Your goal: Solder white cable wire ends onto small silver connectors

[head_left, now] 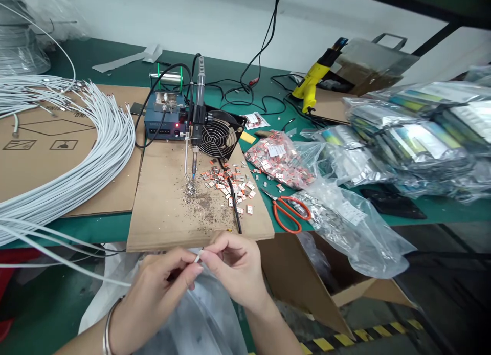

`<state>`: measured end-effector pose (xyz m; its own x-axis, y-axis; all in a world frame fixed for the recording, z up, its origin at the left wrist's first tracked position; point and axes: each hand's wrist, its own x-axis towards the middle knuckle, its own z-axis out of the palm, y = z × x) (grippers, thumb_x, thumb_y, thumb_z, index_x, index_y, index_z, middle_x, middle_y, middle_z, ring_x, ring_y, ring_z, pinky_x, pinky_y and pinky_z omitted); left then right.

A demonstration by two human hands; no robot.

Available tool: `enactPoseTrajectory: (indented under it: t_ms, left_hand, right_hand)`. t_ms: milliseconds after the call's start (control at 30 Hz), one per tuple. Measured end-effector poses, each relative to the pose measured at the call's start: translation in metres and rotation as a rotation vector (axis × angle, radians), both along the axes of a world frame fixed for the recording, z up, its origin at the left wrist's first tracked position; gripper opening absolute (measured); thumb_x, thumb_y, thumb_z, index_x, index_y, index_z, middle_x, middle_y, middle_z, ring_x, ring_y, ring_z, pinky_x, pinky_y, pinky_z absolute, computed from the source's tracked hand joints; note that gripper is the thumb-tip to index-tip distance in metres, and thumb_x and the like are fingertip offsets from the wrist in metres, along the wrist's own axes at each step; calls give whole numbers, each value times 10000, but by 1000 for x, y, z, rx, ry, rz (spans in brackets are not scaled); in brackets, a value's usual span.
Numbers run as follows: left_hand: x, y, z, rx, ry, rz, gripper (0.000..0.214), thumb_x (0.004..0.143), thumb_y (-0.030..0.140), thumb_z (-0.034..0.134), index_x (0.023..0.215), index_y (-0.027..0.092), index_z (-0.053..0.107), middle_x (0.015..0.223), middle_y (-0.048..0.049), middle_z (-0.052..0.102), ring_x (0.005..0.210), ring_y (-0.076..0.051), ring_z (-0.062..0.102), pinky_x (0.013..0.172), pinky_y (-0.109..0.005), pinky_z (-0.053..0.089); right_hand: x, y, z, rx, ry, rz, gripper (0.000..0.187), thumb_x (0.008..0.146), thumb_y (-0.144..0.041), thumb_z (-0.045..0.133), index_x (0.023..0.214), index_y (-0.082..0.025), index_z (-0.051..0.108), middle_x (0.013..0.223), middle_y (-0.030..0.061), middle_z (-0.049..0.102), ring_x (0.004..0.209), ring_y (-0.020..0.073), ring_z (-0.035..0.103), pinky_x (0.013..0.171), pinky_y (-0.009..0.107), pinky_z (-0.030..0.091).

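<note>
Both my hands meet below the front edge of a cardboard mat (169, 217). My left hand (153, 293), a bangle on its wrist, pinches the end of a thin white cable (61, 260) that trails off to the left. My right hand (238, 268) is closed in a pinch at the same cable tip, fingertips touching it; anything else in it is too small to see. On the mat lie several small red and white connector parts (230, 183), with solder debris under a mounted soldering iron (195, 135).
A big bundle of white cables (92, 160) lies on cardboard at left. Behind the mat stand a blue soldering station (163, 122) and a fan (218, 135). Orange scissors (287, 209), bags of parts (280, 160), foil packs (414, 135) and a yellow tool (310, 84) fill the right.
</note>
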<state>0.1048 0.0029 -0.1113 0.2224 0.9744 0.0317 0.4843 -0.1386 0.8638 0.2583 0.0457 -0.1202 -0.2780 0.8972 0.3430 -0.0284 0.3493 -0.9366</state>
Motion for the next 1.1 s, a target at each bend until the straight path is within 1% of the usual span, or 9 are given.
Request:
enactPoseTrajectory:
  t_ms: [100, 200, 333, 433, 633, 733, 833, 1000, 1100]
  left_hand:
    - [0, -1, -2, -73, -56, 5, 301, 891, 390, 400, 851, 159, 589, 621, 6, 550, 448, -24, 445, 456, -131, 349]
    - [-3, -1, 1, -155, -93, -44, 333, 893, 404, 393, 810, 133, 567, 657, -5, 552, 471, -23, 468, 486, -128, 372]
    - [-8, -2, 4, -260, -264, -96, 381, 901, 452, 339, 855, 114, 510, 641, -16, 552, 447, -29, 483, 462, -131, 361]
    - [-11, -2, 5, -341, -340, -165, 410, 902, 490, 294, 856, 118, 459, 580, 3, 520, 384, -23, 430, 398, -124, 301]
    - [-14, 1, 12, -201, -7, -255, 398, 935, 395, 239, 733, 127, 454, 530, 17, 495, 405, -27, 369, 454, -154, 274]
    - [-17, 1, 15, -52, 155, -276, 383, 941, 326, 234, 690, 132, 448, 572, 11, 512, 536, -51, 427, 594, -166, 312]
    - [-18, 1, 15, -21, 195, -287, 383, 941, 312, 238, 676, 131, 448, 583, 5, 516, 576, -60, 437, 630, -173, 311]
    - [-11, 2, 6, -235, -195, -245, 398, 919, 437, 278, 722, 128, 433, 496, 22, 468, 365, -19, 309, 393, -143, 230]
    - [-7, 1, 2, -340, -432, -198, 416, 890, 501, 321, 731, 128, 417, 474, 31, 431, 333, -10, 282, 338, -124, 187]
  right_hand:
    - [-12, -4, -10, 389, -26, -216, 97, 727, -69, 582, 704, -130, 510, 548, 2, 465, 541, 73, 399, 535, 230, 328]
    - [-13, -4, -13, 742, -61, -332, 248, 633, 8, 581, 803, -153, 503, 581, 7, 492, 559, 87, 375, 564, 261, 288]
    - [2, -1, -5, 548, 141, -162, 211, 687, -24, 545, 839, -169, 523, 624, 4, 509, 577, 88, 433, 588, 262, 335]
    - [13, 5, 6, 394, -33, 50, 280, 661, -79, 655, 916, -171, 582, 716, 7, 557, 678, 96, 494, 633, 242, 382]
    - [14, 10, 22, 331, -234, 268, 24, 743, -115, 606, 753, -132, 619, 659, -7, 601, 637, 66, 504, 638, 198, 407]
    - [17, 10, 27, 182, -305, 313, 29, 744, -152, 608, 761, -140, 629, 667, -16, 595, 627, 52, 531, 599, 165, 408]
    - [19, 10, 28, 130, -320, 323, 52, 740, -171, 613, 712, -129, 624, 631, -10, 584, 583, 51, 518, 550, 162, 386]
    - [-2, 3, 9, 92, 104, 272, 119, 730, -101, 602, 627, -116, 543, 554, 12, 582, 514, 60, 438, 508, 183, 350]
    - [-21, 1, -5, 57, 360, 199, 99, 723, -72, 601, 653, -126, 555, 541, -1, 510, 528, 56, 410, 515, 185, 325]
